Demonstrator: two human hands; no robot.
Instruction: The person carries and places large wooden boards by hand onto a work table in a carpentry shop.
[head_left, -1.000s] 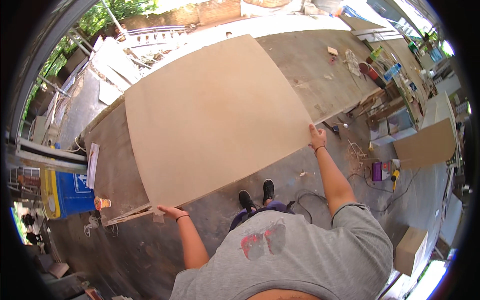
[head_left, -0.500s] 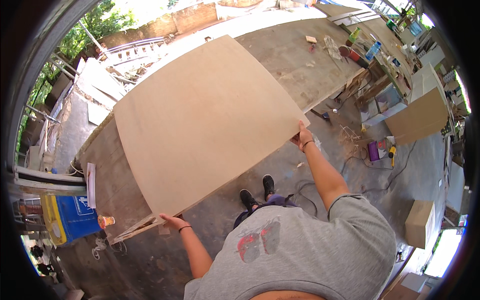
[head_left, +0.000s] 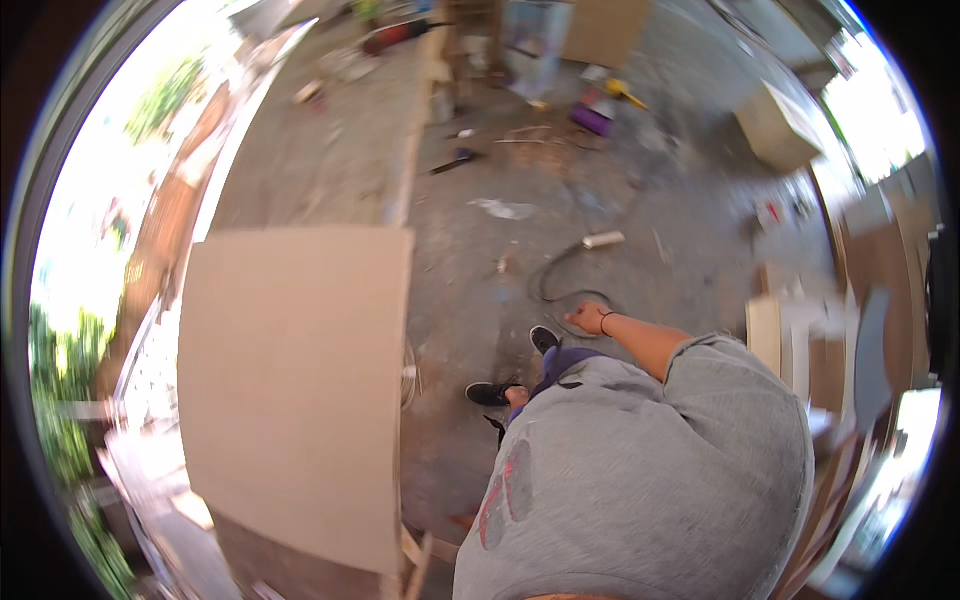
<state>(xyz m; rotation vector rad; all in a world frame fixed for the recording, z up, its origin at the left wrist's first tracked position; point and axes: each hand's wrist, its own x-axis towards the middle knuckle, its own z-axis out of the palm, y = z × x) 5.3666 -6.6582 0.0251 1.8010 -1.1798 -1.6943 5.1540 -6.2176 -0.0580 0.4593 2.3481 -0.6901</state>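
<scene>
The large flat beige board point(head_left: 295, 380) lies on the long worktable point(head_left: 300, 165) at the left. My right hand point(head_left: 588, 317) hangs over the floor in front of my body, well apart from the board. It holds nothing that I can see; its fingers are loosely bent and partly apart, a little blurred. A dark band circles that wrist. My left hand does not show; only a small skin-coloured patch point(head_left: 463, 521) appears beside my shirt, too blurred to make out.
A dark cable with a white power strip point(head_left: 603, 240) lies on the floor beyond my right hand. Farther off are a purple box point(head_left: 591, 119) and a yellow tool point(head_left: 626, 94). A pale box point(head_left: 778, 127) stands at the far right, with upright panels point(head_left: 872, 360) nearer. A red-and-black tool point(head_left: 400, 36) rests on the table.
Both hands have let go of the board, which now lies on the table. My view has swung to the right, and my right hand has dropped beside my body.
</scene>
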